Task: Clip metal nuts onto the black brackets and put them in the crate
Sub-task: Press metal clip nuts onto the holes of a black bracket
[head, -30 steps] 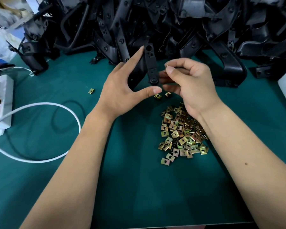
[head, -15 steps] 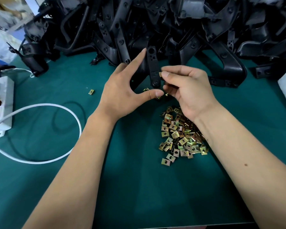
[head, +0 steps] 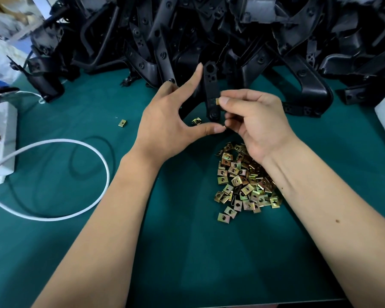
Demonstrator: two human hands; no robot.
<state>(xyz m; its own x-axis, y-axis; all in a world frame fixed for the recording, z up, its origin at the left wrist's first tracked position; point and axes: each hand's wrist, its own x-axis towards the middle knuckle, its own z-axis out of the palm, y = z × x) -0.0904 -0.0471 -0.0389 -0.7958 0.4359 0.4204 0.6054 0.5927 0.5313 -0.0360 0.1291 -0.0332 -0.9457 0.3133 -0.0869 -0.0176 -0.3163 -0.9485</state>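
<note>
Surface: green mat (head: 187,252) over the bench, black parts heaped along the far edge.
Bracket: black bracket (head: 211,92) held upright above the mat, round hole at top, boss at bottom.
Left hand: left hand (head: 169,123) spans the bracket end to end, index tip near the top, thumb under the bottom end.
Nut in hand: metal nut (head: 217,101) touching the bracket's right edge, about mid-length.
Right hand: right hand (head: 256,121) pinches that nut between thumb and index; other fingers curled.
Nut pile: loose nuts (head: 242,181) on the mat under the right wrist.
Strays: one stray nut (head: 122,123) left of the hands, another (head: 196,121) between left thumb and index.
Bracket heap: pile of brackets (head: 209,30) just behind the hands.
Left side: white cable (head: 93,152) looped on the mat, white box (head: 2,141) at the edge.
</note>
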